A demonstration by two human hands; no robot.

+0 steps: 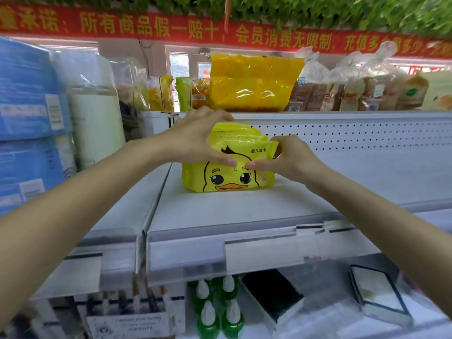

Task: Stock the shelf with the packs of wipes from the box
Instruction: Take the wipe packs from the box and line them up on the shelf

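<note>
Several yellow packs of wipes (pixel 230 178) with a cartoon duck face stand upright in a row on the white shelf (pixel 244 211), near its left end. My left hand (pixel 195 138) grips the row from the left and over the top, thumb on the front pack. My right hand (pixel 291 157) grips the row from the right side, thumb pressed on the front pack beside the left thumb. The box is out of view.
Blue packages (pixel 27 94) and white rolls (pixel 95 118) fill the bay to the left. A large yellow bag (pixel 252 81) and bagged goods sit on the top shelf. Green bottles (pixel 215 311) and flat boxes (pixel 274 294) lie on the lower shelf. A perforated back panel (pixel 367 135) closes the bay.
</note>
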